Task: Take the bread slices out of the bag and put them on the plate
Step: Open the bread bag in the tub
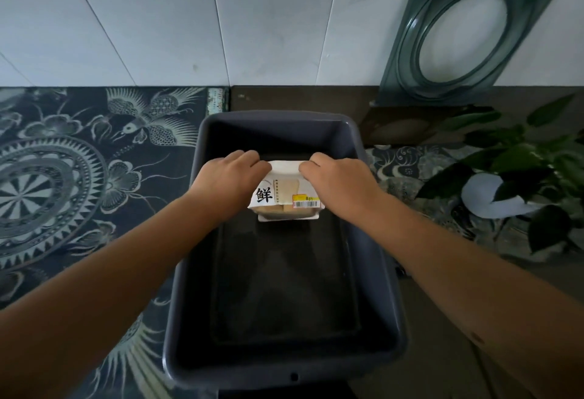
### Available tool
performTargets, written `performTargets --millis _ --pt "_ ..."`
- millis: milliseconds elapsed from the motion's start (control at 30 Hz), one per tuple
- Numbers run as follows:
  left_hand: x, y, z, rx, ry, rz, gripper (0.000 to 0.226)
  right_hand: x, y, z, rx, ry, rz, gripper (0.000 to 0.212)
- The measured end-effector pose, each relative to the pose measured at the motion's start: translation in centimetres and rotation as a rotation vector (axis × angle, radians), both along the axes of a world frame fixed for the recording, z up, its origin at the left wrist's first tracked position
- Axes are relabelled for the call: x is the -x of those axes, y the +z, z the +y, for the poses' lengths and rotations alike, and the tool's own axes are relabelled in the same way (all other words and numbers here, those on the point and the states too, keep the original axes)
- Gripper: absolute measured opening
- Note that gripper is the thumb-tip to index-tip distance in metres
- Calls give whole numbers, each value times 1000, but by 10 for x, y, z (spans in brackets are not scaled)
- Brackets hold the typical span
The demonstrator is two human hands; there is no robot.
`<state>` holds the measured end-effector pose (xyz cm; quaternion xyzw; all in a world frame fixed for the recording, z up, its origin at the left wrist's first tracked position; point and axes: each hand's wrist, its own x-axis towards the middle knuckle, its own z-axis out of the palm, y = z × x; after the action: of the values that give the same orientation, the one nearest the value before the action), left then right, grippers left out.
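Observation:
A white bread bag [284, 191] with a black printed character and a yellow price sticker stands in the far half of a deep dark grey rectangular tray [186, 272]. Tan bread slices [286, 210] show through its clear lower end. My left hand [226, 179] grips the bag's upper left side. My right hand [339, 182] grips its upper right side. Both sets of fingers pinch the bag's top edge. No round plate is in view.
A dark cloth with a pale bird and mandala pattern [79, 177] lies left of the tray. A leafy plant in a white pot [518, 171] stands at the right. A green glass panel with an oval hole [458, 38] leans on the tiled wall.

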<state>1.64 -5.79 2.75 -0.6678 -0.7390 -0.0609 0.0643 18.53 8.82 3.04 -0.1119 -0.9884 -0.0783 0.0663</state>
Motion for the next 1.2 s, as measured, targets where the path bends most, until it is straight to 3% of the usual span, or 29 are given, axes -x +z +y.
performTargets --millis 133,467,867,1067,1200 --pt "-32 -4 -34 14 0 -46 54 -35 1 -31 37 6 -4 29" --pt "-90 -23 -105 36 -30 -107 47 -103 -27 -104 109 -21 -3 23" --pt "-112 -71 -157 64 -70 -210 56 -130 -75 -155 229 -112 7 20" --pt "-115 -67 -156 95 -18 -122 48 -135 -75 -157 179 -184 10 17" --pt "-118 -63 -155 100 -19 -27 60 -134 -64 -150 165 -122 16 20"
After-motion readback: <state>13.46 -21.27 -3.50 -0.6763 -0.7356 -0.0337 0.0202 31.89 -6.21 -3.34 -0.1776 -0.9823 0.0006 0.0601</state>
